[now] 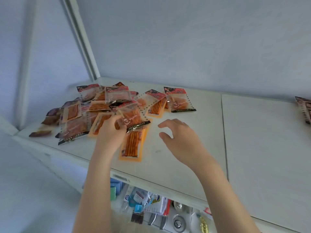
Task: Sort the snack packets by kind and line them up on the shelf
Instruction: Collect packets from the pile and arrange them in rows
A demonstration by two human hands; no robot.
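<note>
**Two hands over a heap of snack packets on a white shelf**

Nearest to me, below the shelf's front edge, a lower level holds a clutter of small packaged goods (144,202) and some metal pieces, too jumbled to name one by one.

Above that, two bare forearms reach up over the white shelf (185,165). The right hand (178,137) hovers just over the bare shelf top, fingers loosely curled and spread, thumb apart from them, holding nothing. The left hand (110,132) is at the edge of the heap, its fingers closed on the lower corner of a clear packet with a red header and a black bottom strip (133,117), which it holds tilted above the others. Just beneath that packet, an orange-edged packet of long sticks (133,145) lies flat, the closest one to the shelf's front.

Further back and to the left is the unsorted heap of packets (84,113), overlapping at all angles: red-header ones, orange stick ones and a few darker brown ones at the far left edge. To the right of the heap, apart from it, two red-header packets (180,100) lie overlapping an orange stick packet.

At the far right edge, well away, part of another packet pile (305,110) is visible. A pale wall stands behind.
</note>
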